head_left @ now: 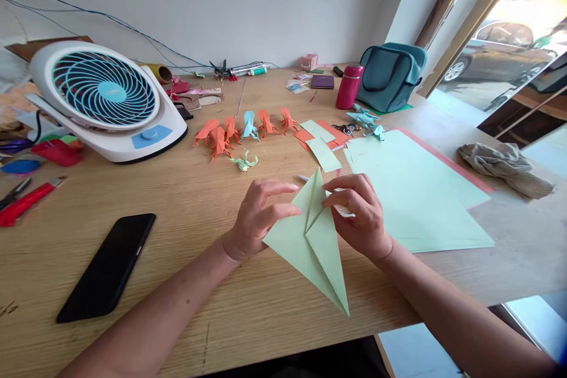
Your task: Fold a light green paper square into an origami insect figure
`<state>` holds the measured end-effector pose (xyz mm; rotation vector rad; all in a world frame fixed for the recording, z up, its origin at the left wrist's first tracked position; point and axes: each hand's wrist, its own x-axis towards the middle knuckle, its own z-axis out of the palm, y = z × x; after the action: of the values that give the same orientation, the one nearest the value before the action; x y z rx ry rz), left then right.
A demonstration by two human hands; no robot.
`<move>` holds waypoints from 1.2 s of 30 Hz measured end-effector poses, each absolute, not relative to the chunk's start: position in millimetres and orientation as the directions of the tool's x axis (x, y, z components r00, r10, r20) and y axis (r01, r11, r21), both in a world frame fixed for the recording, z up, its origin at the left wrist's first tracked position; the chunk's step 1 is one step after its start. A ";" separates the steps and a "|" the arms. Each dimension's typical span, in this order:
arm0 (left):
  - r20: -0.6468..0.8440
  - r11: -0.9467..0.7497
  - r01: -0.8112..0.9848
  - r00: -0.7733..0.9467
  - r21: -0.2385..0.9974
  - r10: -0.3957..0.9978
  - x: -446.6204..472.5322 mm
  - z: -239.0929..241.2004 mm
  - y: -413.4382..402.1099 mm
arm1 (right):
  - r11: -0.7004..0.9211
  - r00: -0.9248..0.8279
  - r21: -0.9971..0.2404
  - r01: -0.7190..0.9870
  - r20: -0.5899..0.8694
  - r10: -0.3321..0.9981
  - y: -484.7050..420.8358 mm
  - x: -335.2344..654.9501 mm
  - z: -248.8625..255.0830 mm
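A pale green paper (315, 242), folded into a long kite shape with its point toward me, is held just above the wooden table (186, 236). My left hand (259, 215) pinches its left flap near the top. My right hand (361, 215) pinches the right flap, fingers closed on the paper. Behind the hands lies a stack of large pale green sheets (411, 189). Farther back stands a row of finished orange folded figures (221, 136) with a light blue one (249, 125) among them, and a small green figure (243, 161) in front.
A white and blue desk fan (106, 100) stands at the left, a black phone (108, 266) lies at the front left, and red-handled tools (26, 201) are at the far left. A pink bottle (349, 87), a teal bag (390, 75) and a grey cloth (505, 166) sit to the right.
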<state>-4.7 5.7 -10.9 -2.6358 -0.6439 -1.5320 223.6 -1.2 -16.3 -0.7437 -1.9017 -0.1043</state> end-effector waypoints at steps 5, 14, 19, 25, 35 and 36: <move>0.827 -0.932 0.356 0.504 0.063 0.249 -5.9 -6.5 -0.7 | 0.783 -0.177 -0.444 0.436 0.811 0.558 -1.5 218.2 -16.7; 0.820 -0.917 0.397 0.512 0.038 0.256 -6.8 -2.7 -3.1 | 0.726 -0.210 -0.585 0.362 0.707 0.675 -1.1 213.1 -16.8; 0.818 -0.919 0.385 0.499 0.089 0.288 -7.6 -4.0 -2.3 | 0.728 -0.235 -0.563 0.392 0.703 0.671 -2.5 213.2 -15.8; 0.801 -0.886 0.344 0.407 0.311 0.439 -3.2 -7.4 -1.3 | 0.764 -0.264 -0.487 0.422 0.741 0.618 -2.3 213.5 -16.6; 0.564 -0.606 0.122 0.258 0.786 0.784 7.2 -16.8 -0.9 | 0.751 -0.236 -0.344 0.564 0.804 0.545 -3.3 219.4 -21.6; 0.543 -0.583 0.109 0.259 0.805 0.799 6.8 -17.6 0.1 | 0.771 -0.286 -0.313 0.554 0.799 0.530 -3.1 220.8 -21.2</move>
<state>6.8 0.1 -17.6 -2.9168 -1.2729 -2.1061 220.8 -3.1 -21.2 -0.8199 -1.9453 -0.0305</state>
